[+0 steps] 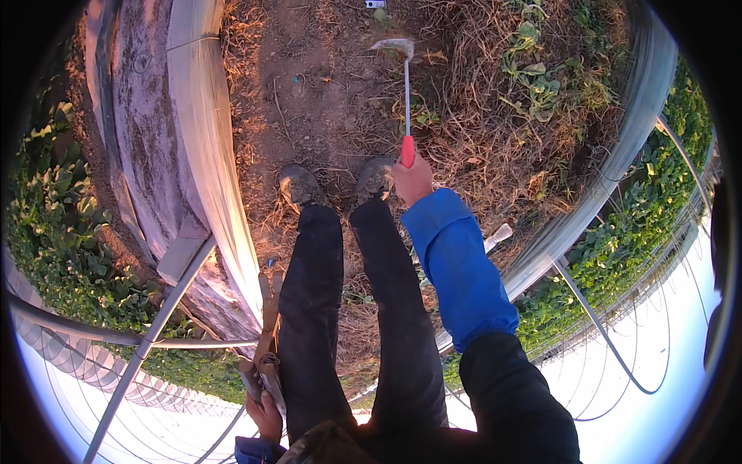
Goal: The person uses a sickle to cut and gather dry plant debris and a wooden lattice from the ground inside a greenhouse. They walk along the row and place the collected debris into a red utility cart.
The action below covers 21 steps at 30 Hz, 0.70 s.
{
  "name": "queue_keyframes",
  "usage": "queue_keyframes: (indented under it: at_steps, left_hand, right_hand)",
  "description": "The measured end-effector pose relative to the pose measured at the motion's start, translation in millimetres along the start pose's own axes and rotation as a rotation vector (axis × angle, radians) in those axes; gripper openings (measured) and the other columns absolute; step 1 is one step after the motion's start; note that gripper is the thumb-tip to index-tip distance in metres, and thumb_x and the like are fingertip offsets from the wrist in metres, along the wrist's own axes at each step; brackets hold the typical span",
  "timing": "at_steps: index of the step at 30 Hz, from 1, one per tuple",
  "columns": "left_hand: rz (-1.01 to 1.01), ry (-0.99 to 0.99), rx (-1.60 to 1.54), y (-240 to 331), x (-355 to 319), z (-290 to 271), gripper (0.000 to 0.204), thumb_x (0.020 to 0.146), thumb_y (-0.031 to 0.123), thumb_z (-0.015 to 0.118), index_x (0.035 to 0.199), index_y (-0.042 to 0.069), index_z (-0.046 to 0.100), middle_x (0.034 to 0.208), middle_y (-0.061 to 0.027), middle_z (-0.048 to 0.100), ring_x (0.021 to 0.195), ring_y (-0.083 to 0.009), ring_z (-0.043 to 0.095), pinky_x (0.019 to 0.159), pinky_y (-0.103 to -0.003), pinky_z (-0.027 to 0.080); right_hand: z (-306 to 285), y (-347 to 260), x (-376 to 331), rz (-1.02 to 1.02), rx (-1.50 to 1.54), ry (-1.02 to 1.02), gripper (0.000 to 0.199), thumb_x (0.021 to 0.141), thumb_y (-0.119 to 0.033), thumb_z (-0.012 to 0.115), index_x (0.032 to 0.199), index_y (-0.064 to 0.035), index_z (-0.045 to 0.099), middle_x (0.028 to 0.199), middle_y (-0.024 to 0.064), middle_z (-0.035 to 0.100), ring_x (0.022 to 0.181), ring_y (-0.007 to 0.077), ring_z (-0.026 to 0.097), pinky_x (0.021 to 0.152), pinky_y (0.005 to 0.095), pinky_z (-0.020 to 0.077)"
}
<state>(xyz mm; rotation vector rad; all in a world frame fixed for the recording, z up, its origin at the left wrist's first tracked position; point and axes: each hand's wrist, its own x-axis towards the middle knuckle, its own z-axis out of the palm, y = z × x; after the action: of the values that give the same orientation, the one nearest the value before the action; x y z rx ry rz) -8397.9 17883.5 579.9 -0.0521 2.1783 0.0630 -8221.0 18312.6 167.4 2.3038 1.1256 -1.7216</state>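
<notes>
My right hand [413, 179], in a blue sleeve cover [464, 263], is wrapped round the red grip of a hand hoe [407, 97]. The hoe's thin metal shaft points away from me, and its pale curved blade bends left over the dry soil, slightly blurred. Low at the left, beside my left thigh, my left hand [267, 417] is closed against a long brown, worn-looking piece [268, 356]; its kind is unclear. My boots [300, 185] stand on the soil just left of the hoe's grip.
Dry plant stalks [479, 139] and green leafy weeds [533, 69] cover the ground at the right. Plastic sheeting [197, 116] runs along the left, more sheeting [618, 162] along the right. Metal poles [154, 332] cross at the lower left. Leafy crops [58, 216] grow beyond.
</notes>
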Motion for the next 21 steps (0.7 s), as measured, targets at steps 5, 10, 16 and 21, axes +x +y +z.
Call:
queue_keyframes:
  at_steps: [5, 10, 16, 21]
  left_hand:
    - [-0.036, -0.029, -0.080, 26, 8, -8, 0.048, 0.095, 0.033, 0.052, 0.118, -0.009, 0.053, 0.092, -0.0186, 0.060, 0.080, -0.0263, 0.057, 0.073, -0.040, 0.045]
    - [-0.004, -0.040, -0.041, 30, 16, -12, 0.049, 0.096, 0.036, 0.049, 0.118, -0.007, 0.054, 0.097, -0.0171, 0.061, 0.086, -0.0258, 0.058, 0.077, -0.040, 0.046]
    - [0.007, 0.011, -0.052, 20, 21, -3, 0.049, 0.097, 0.038, 0.048, 0.117, -0.007, 0.054, 0.094, -0.0145, 0.061, 0.084, -0.0235, 0.056, 0.076, -0.038, 0.046]
    - [-0.035, -0.026, -0.085, 24, 26, 4, 0.046, 0.099, 0.036, 0.045, 0.116, -0.006, 0.054, 0.093, -0.0138, 0.060, 0.083, -0.0214, 0.055, 0.075, -0.037, 0.045]
  right_hand:
    - [-27, 31, 28, -0.055, -0.175, 0.278, 0.018, 0.078, -0.016, 0.063, 0.090, -0.0020, 0.060, 0.077, 0.0179, 0.065, 0.072, 0.0371, 0.064, 0.069, 0.0452, 0.0496]
    - [-48, 31, 51, -0.177, -0.441, 0.359, 0.028, 0.081, -0.020, 0.062, 0.104, -0.0034, 0.062, 0.089, 0.0208, 0.069, 0.086, 0.0408, 0.066, 0.077, 0.0447, 0.0523]
    - [-70, 60, 78, -0.151, -0.466, 0.263, 0.033, 0.083, -0.022, 0.062, 0.110, -0.0040, 0.061, 0.097, 0.0229, 0.068, 0.091, 0.0404, 0.066, 0.081, 0.0456, 0.0521]
    - [-94, 92, 111, -0.171, -0.653, 0.349, 0.026, 0.081, -0.024, 0.065, 0.098, -0.0035, 0.063, 0.088, 0.0219, 0.068, 0.085, 0.0414, 0.066, 0.077, 0.0473, 0.0524]
